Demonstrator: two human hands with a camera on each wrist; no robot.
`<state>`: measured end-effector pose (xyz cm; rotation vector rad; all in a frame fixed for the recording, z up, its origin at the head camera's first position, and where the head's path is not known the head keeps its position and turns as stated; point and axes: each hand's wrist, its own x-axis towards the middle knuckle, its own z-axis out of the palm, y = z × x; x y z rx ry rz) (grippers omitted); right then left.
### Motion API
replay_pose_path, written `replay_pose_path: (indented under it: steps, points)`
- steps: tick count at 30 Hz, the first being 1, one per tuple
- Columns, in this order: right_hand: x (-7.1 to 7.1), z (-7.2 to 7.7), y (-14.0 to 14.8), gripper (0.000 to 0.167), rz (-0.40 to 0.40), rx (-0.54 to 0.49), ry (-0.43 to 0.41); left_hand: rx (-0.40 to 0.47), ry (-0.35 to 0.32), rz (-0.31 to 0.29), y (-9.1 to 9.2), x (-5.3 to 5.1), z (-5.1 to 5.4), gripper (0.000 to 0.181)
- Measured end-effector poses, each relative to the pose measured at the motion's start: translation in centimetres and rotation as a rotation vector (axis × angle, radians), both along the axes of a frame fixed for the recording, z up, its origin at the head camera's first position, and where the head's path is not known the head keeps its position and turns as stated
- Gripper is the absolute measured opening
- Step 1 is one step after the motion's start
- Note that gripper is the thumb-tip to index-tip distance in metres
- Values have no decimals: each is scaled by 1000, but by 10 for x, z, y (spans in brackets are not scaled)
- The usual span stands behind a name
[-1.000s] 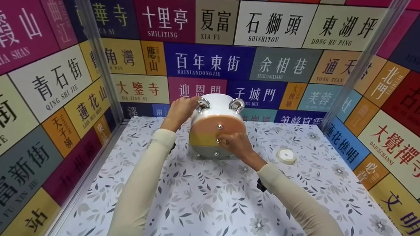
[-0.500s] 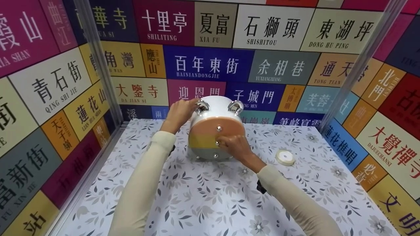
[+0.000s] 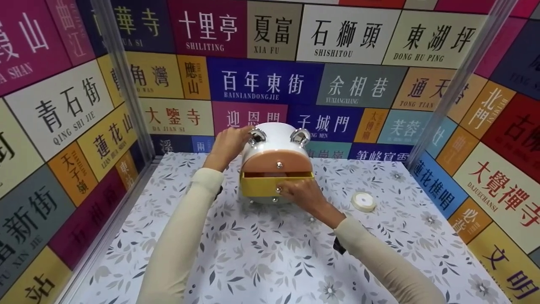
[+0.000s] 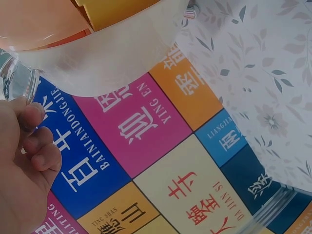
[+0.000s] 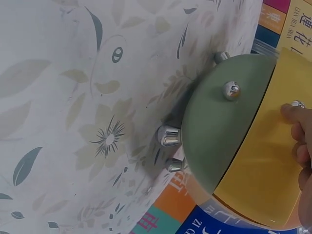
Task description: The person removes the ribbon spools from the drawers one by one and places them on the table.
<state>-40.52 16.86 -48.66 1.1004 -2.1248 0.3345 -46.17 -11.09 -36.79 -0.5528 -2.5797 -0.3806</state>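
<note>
A round white drawer box (image 3: 274, 134) with shiny silver ears stands on the table. Its orange top drawer (image 3: 270, 159) is closed, while the yellow middle drawer (image 3: 258, 186) juts partway out. What lies inside the yellow drawer is hard to make out. My left hand (image 3: 229, 145) holds the left ear (image 4: 19, 80) of the box with curled fingers. The right hand (image 3: 303, 194) pinches the small silver knob (image 5: 298, 104) of the yellow drawer. Below it, the green bottom drawer (image 5: 226, 124) is closed.
On the table to the right of the box lies a white ribbon spool (image 3: 363, 202). A floral cloth (image 3: 253, 257) covers the table. Panels with coloured signs (image 3: 265, 80) stand behind and at both sides.
The yellow drawer, closed in both earlier frames, has slid partly out toward me with my right hand on its knob. My left hand keeps its hold on the ear.
</note>
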Motion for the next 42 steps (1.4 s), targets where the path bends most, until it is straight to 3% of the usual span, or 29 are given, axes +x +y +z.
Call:
replay_pose_path:
  steps: [9,32,42]
  points:
    - [13,-3,2,24,16,-2,77,25,29,0,-3,-3,-6,35]
    - [38,-3,3,8,24,22,41,16,10,-3,-2,-1,-2,37]
    - [46,-7,5,7,33,-10,76,10,15,4,1,0,-3,36]
